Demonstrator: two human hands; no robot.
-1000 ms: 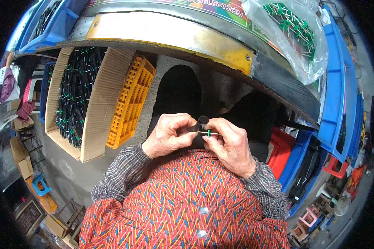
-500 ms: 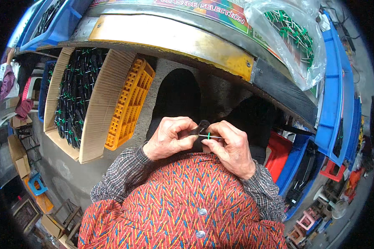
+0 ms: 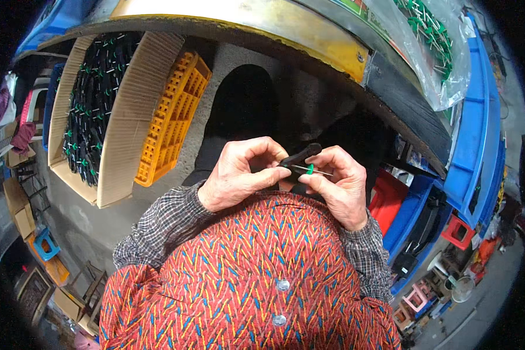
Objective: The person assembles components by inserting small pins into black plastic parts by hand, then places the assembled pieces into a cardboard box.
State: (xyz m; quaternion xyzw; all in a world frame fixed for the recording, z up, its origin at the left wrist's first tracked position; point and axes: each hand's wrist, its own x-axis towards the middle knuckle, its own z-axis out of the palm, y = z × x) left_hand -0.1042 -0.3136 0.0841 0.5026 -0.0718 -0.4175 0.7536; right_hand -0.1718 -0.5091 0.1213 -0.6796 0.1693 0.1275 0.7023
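Note:
Close in front of my chest, my left hand (image 3: pixel 248 174) pinches one end of a small black plastic part (image 3: pixel 302 155) between thumb and fingers. My right hand (image 3: pixel 338 185) grips a thin metal pin with a green collar (image 3: pixel 310 169), its bare tip sticking out past the fingers. Pin and black part meet between the two hands; how far one sits in the other is hidden by my fingers. A clear plastic bag (image 3: pixel 458 87) on the bench at the upper right holds several green-collared pins (image 3: pixel 429 35).
To the left stands a cardboard box (image 3: pixel 119 140) packed with black parts bearing green pins, beside a yellow plastic crate (image 3: pixel 172 125). The metal-edged bench (image 3: pixel 262 18) curves across the top. Blue bins (image 3: pixel 469 140) and a red tray (image 3: pixel 386 195) are at the right.
Both hands have risen slightly in the view. The black part has turned and shows more of its length, and the pin has tilted, with its bare tip pointing down to the right.

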